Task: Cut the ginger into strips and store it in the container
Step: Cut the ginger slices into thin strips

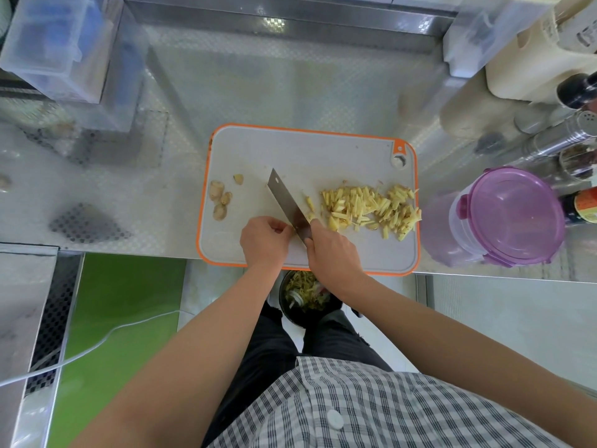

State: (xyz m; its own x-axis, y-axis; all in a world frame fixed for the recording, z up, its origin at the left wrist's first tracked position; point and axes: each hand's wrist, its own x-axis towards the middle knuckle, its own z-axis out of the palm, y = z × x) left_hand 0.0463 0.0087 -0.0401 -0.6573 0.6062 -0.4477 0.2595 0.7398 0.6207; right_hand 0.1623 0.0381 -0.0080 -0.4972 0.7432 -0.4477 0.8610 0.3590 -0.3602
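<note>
A grey cutting board with an orange rim [323, 150] lies on the steel counter. A pile of yellow ginger strips [371, 208] covers its right side. Several uncut ginger lumps [220, 202] lie at its left. My right hand [332, 253] grips the handle of a cleaver [286, 202], whose blade points up and left over the board. My left hand [265, 242] sits just left of the blade with fingers curled; whether it pinches a ginger piece I cannot tell. The clear container with a purple lid [513, 215] stands right of the board, lid on.
Bottles, a shaker and a cream jug [542, 66] crowd the back right. Clear plastic boxes [58, 43] stand at the back left. A bin with scraps [303, 295] sits on the floor under the counter edge. A loose ginger bit [5, 182] lies far left.
</note>
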